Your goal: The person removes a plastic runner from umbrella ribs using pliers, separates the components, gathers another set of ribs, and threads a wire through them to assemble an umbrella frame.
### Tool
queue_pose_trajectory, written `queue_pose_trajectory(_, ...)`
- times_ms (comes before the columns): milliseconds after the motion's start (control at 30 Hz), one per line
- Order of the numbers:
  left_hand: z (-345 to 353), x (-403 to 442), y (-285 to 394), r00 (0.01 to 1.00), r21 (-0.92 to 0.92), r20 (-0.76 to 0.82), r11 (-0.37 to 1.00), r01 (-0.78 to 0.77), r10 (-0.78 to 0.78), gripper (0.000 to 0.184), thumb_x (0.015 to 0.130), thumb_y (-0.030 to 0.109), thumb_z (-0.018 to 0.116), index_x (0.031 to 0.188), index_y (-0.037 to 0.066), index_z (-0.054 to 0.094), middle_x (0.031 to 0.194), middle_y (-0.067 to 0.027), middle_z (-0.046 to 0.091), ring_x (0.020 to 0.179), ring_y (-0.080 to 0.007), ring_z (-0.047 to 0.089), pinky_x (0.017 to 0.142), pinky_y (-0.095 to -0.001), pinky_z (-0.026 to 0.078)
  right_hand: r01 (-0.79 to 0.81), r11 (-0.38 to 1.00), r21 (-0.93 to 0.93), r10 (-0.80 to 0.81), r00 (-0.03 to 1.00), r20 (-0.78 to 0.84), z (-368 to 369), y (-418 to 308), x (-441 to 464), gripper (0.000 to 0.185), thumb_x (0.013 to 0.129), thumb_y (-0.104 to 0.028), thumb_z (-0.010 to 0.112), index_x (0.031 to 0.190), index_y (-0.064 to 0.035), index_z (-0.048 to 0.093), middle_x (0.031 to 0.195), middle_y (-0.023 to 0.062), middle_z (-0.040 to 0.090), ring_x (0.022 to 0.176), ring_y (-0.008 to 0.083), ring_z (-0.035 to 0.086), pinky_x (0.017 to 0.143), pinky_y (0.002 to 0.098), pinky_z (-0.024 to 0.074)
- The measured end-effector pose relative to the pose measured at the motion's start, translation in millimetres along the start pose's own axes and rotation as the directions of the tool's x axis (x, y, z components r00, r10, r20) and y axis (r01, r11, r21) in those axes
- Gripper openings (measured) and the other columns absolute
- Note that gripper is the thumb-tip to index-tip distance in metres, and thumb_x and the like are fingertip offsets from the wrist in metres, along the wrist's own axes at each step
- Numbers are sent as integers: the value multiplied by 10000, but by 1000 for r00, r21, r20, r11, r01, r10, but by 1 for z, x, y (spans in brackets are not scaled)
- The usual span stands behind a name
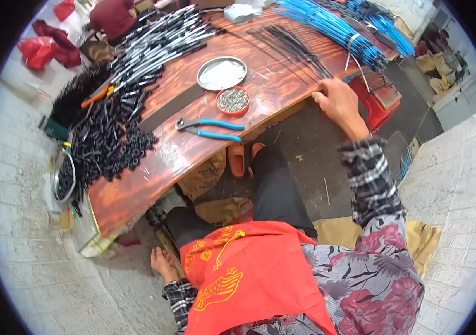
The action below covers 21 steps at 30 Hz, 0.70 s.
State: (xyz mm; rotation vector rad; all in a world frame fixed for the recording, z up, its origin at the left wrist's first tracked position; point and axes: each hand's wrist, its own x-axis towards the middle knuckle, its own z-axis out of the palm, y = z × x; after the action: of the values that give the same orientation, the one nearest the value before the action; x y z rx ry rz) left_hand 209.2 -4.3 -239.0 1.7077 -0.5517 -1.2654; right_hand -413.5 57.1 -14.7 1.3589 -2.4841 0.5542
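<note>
Black thin rods (300,49) on the wooden table (280,92), right by the right hand (339,103) — probably light and springy, best pinched near the close ends. Left hand (164,263) looks relaxed, released — can't tell whether the right's gripping one.

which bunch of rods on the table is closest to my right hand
The thin black rods, ending by your right hand; the blue bunch and silvery pile sit farther.

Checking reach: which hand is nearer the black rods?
Right. The right hand is at the table edge, by the near ends of the black rods; the left hand is lower, beside the red apron.
</note>
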Motion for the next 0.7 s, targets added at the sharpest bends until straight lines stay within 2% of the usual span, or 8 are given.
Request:
queue_pose_trajectory(33, 4, -4, 8, 1000, 30, -17, 999, -19, 20, 482, 935, 225, 603, 1372, 75, 466, 714, 2, 514, 522, -84, 464, 401, -226, 373, -26, 992, -123, 27, 1000, 6, 3, 6, 16, 385, 763, -357, 736, 998, -54, 709, 966, 205, 667, 952, 400, 623, 751, 479, 498)
queue_pose_trajectory(67, 7, -8, 16, 999, 61, -35, 997, -36, 38, 478, 936, 232, 604, 1367, 75, 475, 722, -2, 528, 531, -87, 477, 406, -229, 386, -38, 993, -113, 37, 999, -9, 5, 11, 29, 385, 763, -357, 736, 998, -54, 709, 966, 205, 667, 952, 400, 623, 751, 479, 498)
queue_pose_trajectory(133, 11, -19, 29, 997, 86, -34, 994, -68, 71, 469, 937, 239, 605, 1360, 76, 486, 736, -10, 546, 543, -93, 494, 415, -232, 402, -101, 956, -275, 139, 983, 123, 9, 20, 50, 512, 742, -455, 748, 1072, -66, 703, 1108, 223, 649, 1079, 431, 578, 824, 523, 476)
queue_pose_trajectory(167, 12, -23, 35, 996, 106, -41, 991, -80, 85, 461, 937, 246, 605, 1352, 76, 497, 749, -18, 565, 555, -99, 511, 424, -234, 417, -111, 957, -266, 146, 983, 112, 10, 27, 59, 512, 742, -455, 748, 1072, -66, 703, 1108, 223, 649, 1079, 431, 578, 824, 523, 476)
queue_pose_trajectory(267, 12, -29, 43, 994, 130, -36, 986, -102, 108, 446, 939, 258, 605, 1337, 76, 515, 776, -34, 597, 578, -111, 543, 442, -241, 445, -360, 924, -132, 381, 899, 217, 12, 41, 71, 623, 741, -534, 740, 1116, -39, 684, 1168, 213, 646, 1105, 389, 594, 880, 538, 459)
queue_pose_trajectory(400, 10, -27, 46, 995, 125, -1, 987, -100, 101, 416, 940, 273, 605, 1305, 84, 539, 799, -50, 633, 604, -131, 584, 459, -262, 483, -514, 858, 17, 485, 819, 306, 14, 42, 57, 691, 748, -568, 728, 1135, 1, 661, 1201, 238, 629, 1118, 393, 598, 904, 508, 466)
queue_pose_trajectory(533, 23, -25, 50, 995, 90, 49, 992, -88, 83, 393, 941, 278, 604, 1282, 90, 552, 801, -55, 646, 615, -142, 602, 469, -278, 503, -511, 845, 160, 496, 859, 122, 52, 81, 66, 694, 743, -560, 737, 972, 90, 658, 1091, 273, 658, 1033, 395, 646, 839, 468, 502)
queue_pose_trajectory(700, 52, -33, 64, 986, 63, 133, 992, -109, 99, 398, 946, 248, 600, 1287, 49, 549, 810, -59, 643, 620, -135, 598, 502, -252, 498, -392, 917, 66, 378, 911, 164, 36, 82, 87, 626, 738, -532, 742, 911, 65, 668, 963, 270, 677, 946, 407, 665, 801, 460, 505)
